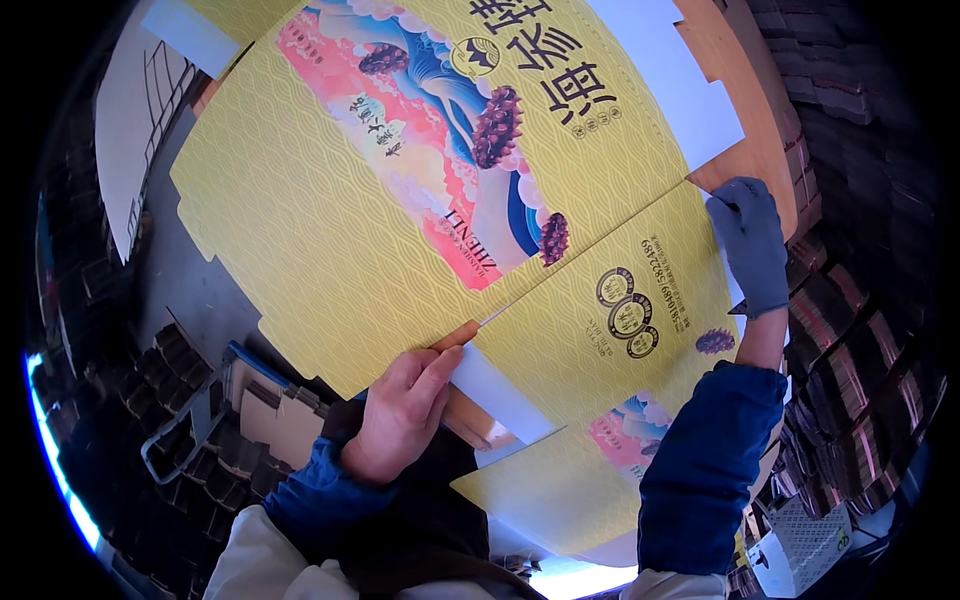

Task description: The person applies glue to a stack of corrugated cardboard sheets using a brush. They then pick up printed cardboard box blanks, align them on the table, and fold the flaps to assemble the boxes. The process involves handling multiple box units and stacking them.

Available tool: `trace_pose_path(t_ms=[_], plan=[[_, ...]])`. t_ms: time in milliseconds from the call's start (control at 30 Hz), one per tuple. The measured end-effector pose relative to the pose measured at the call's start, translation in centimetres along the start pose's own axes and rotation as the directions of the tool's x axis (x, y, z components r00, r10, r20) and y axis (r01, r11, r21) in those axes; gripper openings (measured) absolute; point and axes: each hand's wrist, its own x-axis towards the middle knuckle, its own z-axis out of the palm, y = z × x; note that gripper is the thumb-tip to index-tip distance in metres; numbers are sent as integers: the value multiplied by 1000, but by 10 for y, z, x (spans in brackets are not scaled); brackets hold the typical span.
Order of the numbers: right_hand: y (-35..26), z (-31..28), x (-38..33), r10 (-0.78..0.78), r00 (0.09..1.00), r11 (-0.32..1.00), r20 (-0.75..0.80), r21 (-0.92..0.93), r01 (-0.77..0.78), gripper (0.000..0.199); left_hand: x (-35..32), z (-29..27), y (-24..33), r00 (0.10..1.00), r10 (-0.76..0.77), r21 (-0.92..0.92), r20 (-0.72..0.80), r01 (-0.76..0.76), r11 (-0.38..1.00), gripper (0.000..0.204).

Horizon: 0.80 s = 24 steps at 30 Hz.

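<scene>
A large flat printed cardboard box blank, yellow with a pink and blue picture and dark spiny shapes, spreads across the middle. Creases divide it into panels, and white flaps show along its far right side. My bare left hand is closed at the near edge, its fingertips pinching the board beside a slot at the crease. On the right, my right hand wears a grey glove. Its fingers are curled over the blank's right edge near the same crease; the fingertips are partly hidden.
Under the blank, a brown wooden-coloured surface shows at the right. Stacks of dark cardboard stand along the right, with more stacks at lower left. A white perforated plastic crate sits at lower right. A wire rack is at upper left.
</scene>
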Motion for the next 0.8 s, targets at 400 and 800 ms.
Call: trace_pose_path(t_ms=[400,800], plan=[[0,1,0,18,999,997,33,77,-21,13,6,-9,-4,998,20,128,67,-28,991,56],[-3,-1,1,28,998,997,61,66,-32,13,8,-10,3,994,-53,150,91,39,988,55]])
